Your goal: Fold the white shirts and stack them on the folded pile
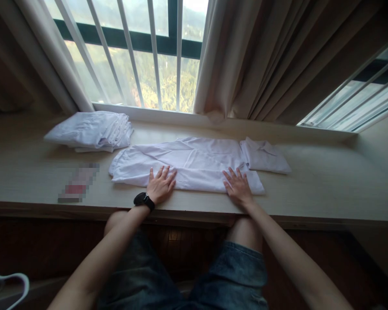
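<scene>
A white garment (200, 157), probably a shirt or coat, lies lengthwise on the wooden ledge, its near edge turned over into a long strip. My left hand (161, 185), with a black watch on the wrist, rests flat on the near strip, left of its middle, fingers spread. Toward the right end of the same strip, my right hand (238, 186) presses down flat, fingers also apart. Touching the garment's far right end is a smaller folded white shirt (265, 156) with what looks like a collar. Neither hand grips anything.
A stack of folded white clothes (93, 129) sits at the back left of the ledge (326, 185). A blurred-out flat item (79, 183) lies in front of it. Behind are a barred window (142, 64) and curtains (255, 56). A white hanger-like loop (22, 286) shows at lower left.
</scene>
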A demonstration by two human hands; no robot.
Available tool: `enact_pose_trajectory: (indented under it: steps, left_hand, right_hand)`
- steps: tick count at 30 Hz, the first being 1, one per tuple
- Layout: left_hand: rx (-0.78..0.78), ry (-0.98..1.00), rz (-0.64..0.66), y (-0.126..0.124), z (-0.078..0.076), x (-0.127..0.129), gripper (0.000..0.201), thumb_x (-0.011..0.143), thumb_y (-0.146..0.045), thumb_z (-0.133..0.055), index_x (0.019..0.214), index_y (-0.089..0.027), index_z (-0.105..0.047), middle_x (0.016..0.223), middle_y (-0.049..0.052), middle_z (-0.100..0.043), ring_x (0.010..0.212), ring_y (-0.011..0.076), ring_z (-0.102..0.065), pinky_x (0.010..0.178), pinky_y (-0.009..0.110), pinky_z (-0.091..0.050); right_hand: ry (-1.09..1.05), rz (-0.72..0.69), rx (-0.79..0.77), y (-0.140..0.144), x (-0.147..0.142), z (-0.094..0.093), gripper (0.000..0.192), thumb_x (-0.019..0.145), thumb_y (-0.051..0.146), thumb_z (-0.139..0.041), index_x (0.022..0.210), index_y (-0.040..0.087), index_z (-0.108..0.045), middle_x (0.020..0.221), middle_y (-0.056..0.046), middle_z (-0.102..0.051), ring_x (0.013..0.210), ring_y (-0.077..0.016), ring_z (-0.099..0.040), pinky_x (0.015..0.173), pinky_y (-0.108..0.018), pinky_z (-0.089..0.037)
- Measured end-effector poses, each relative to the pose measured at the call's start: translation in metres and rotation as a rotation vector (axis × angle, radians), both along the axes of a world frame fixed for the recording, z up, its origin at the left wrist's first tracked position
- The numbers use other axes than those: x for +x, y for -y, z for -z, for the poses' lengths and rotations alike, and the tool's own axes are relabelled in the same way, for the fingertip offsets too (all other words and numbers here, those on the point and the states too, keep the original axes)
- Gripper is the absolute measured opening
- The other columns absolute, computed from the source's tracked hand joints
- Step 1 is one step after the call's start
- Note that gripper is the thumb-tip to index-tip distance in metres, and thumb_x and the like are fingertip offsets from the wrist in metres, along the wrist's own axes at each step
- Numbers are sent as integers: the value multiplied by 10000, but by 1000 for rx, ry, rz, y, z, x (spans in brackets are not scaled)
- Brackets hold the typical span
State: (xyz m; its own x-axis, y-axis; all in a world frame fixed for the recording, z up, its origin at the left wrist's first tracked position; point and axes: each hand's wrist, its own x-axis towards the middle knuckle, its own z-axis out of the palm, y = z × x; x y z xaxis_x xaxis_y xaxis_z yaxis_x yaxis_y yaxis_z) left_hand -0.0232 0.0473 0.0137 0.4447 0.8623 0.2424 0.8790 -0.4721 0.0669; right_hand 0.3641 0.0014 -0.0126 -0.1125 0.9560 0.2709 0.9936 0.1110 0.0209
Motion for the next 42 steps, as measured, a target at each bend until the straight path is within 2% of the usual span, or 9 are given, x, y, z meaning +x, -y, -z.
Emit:
enact_pose_trajectory:
  steps: [4,8,13,15,20,28,33,37,42]
  left_hand:
    - [-104,-21,-28,-8,15,-5,564,1026,-492,-241,1560,-338,-337,1647,35,-285,1519,293,-239,1205,592,-132]
    - [-117,-31,-26,-10,14,-19,614,1016,-537,-242,1590,-319,-264,1657,21,-255,1525,257,-229,1228,505,-151]
    - [-166,-40,-136,-4,7,-35,607,1009,-580,-207,1569,-365,-303,1647,9,-278,1520,311,-223,1190,662,-39]
    - [-190,-43,-170,-1,4,-40,618,1006,-587,-206,1567,-348,-314,1649,32,-272,1522,328,-210,1167,700,-30]
    - [-228,-69,-154,5,0,-47,623,1012,-558,-213,1572,-304,-316,1653,62,-259,1531,317,-188,1178,659,-83]
    - [-190,-78,-101,21,5,-51,612,1012,-547,-219,1572,-319,-313,1651,47,-268,1533,307,-188,1191,617,-64]
    - [-141,-69,-91,29,8,-50,596,1018,-524,-211,1568,-322,-326,1646,30,-283,1524,302,-212,1193,590,-89]
    - [-143,-70,-93,25,2,-49,590,1003,-549,-260,1545,-345,-371,1641,22,-299,1499,292,-274,1182,535,-172]
    - [-219,-81,-85,21,-3,-68,593,993,-556,-282,1539,-347,-381,1629,38,-323,1478,296,-323,1177,576,-165]
  right_hand:
    - [-6,28,-199,-5,-14,8,550,1034,495,-233,1558,368,-337,1656,22,-236,1525,-328,-171,1186,-640,-197]
    - [3,57,-233,-1,-9,10,554,1039,520,-195,1566,388,-300,1660,40,-214,1530,-324,-153,1174,-680,-192]
    - [-5,102,-244,19,11,12,558,1036,539,-224,1573,391,-270,1649,21,-248,1526,-332,-175,1147,-721,-206]
    - [-14,96,-231,30,24,15,562,1037,524,-250,1575,364,-280,1641,0,-272,1519,-323,-211,1157,-694,-229]
    - [-18,-18,-177,54,48,18,528,1037,436,-337,1541,288,-394,1603,-54,-357,1497,-288,-295,1176,-569,-318]
    - [148,-160,-134,75,63,14,578,909,20,-346,1449,124,-522,1515,-138,-477,1409,-280,-455,1131,-446,-441]
    - [198,-159,-101,97,66,11,602,869,-25,-370,1439,95,-522,1484,-167,-505,1378,-264,-496,1099,-414,-483]
    - [188,-124,-107,113,65,7,623,847,-28,-390,1440,109,-525,1490,-158,-497,1382,-258,-492,1079,-409,-505]
    - [137,-110,-133,119,61,9,623,859,-9,-377,1452,121,-520,1488,-126,-506,1387,-244,-486,1113,-408,-476]
